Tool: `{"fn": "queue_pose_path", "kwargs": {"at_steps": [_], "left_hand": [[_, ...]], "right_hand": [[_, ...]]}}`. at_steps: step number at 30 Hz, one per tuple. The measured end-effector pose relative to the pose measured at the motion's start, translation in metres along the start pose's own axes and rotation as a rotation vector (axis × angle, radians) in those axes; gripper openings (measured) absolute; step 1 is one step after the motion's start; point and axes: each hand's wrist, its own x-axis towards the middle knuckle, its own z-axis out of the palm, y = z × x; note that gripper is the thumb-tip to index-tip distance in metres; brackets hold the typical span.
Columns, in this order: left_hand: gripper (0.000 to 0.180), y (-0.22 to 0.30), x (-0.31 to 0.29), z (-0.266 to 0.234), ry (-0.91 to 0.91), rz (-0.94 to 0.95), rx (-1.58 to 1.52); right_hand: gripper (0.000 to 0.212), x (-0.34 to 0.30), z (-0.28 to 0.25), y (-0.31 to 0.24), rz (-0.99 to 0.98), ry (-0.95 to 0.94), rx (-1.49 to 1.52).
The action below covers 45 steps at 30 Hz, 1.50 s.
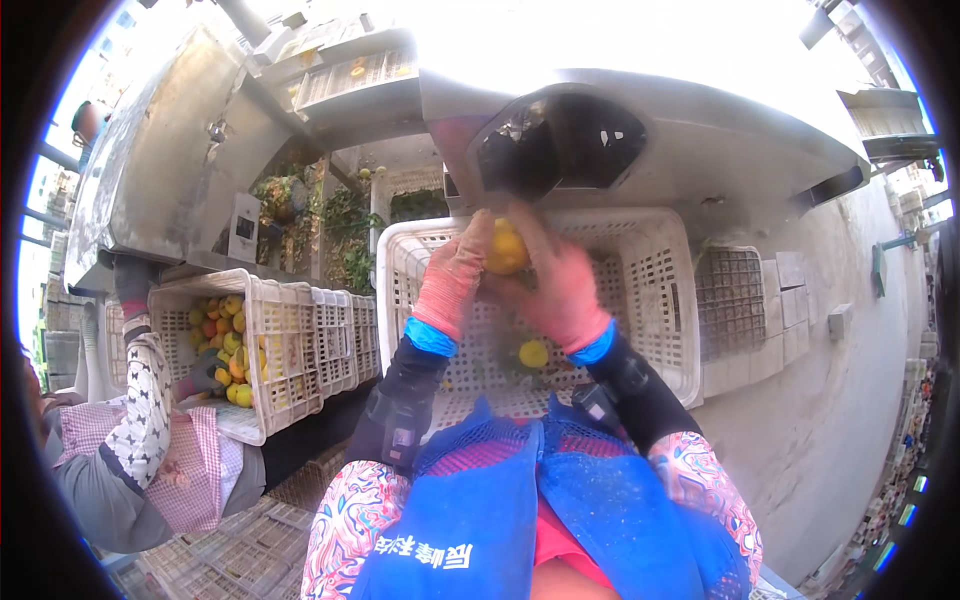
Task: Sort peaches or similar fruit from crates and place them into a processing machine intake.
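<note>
A round yellow fruit (507,248) is between my gloved hands, above a white plastic crate (660,250). My left hand (455,275), in a pinkish-orange glove, is closed on the fruit's left side with its fingers pointing up. My right hand (565,290), in a similar glove, curves close along the fruit's right side. Its fingers are smeared by motion, so their grip does not show clearly. Below my hands, a second yellow fruit (533,353) lies low in the crate.
A metal machine housing (730,130) with a dark opening (560,140) stands just beyond the crate. At left, a co-worker's patterned sleeve (145,400) reaches by a crate (255,350) of yellow and orange fruit (225,335). Dark crates (730,300) stand at right, beside the concrete floor (810,410).
</note>
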Motion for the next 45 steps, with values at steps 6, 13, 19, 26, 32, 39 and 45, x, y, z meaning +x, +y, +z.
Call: {"fn": "queue_pose_path", "kwargs": {"at_steps": [6, 13, 19, 26, 32, 39, 45], "left_hand": [[0.057, -0.004, -0.003, 0.009, -0.16, 0.08, -0.224], [0.048, -0.022, 0.034, -0.005, -0.001, 0.423, 0.293], [0.047, -0.163, 0.06, -0.037, -0.147, 0.138, 0.861], [0.063, -0.292, 0.056, -0.052, -0.847, 0.374, 1.811], [0.064, -0.284, 0.076, -0.071, -0.266, -0.34, 0.446], [0.076, -0.122, 0.039, -0.034, -0.296, -0.382, -0.454], [0.072, -0.095, 0.008, -0.015, -0.192, 0.047, -0.032]], "right_hand": [[0.077, 0.002, -0.01, 0.01, 0.164, -0.074, 0.194], [0.066, 0.015, 0.003, 0.016, 0.018, 0.178, -0.104], [0.044, 0.069, 0.035, 0.095, -0.129, 0.321, -0.74], [0.04, 0.055, -0.014, 0.072, -0.032, 0.11, -0.312], [0.051, -0.058, -0.026, 0.101, 0.154, -0.235, -0.123], [0.061, -0.106, -0.006, 0.079, 0.493, -0.212, 0.072], [0.09, -0.071, 0.019, 0.042, 0.134, -0.171, -0.058]]}}
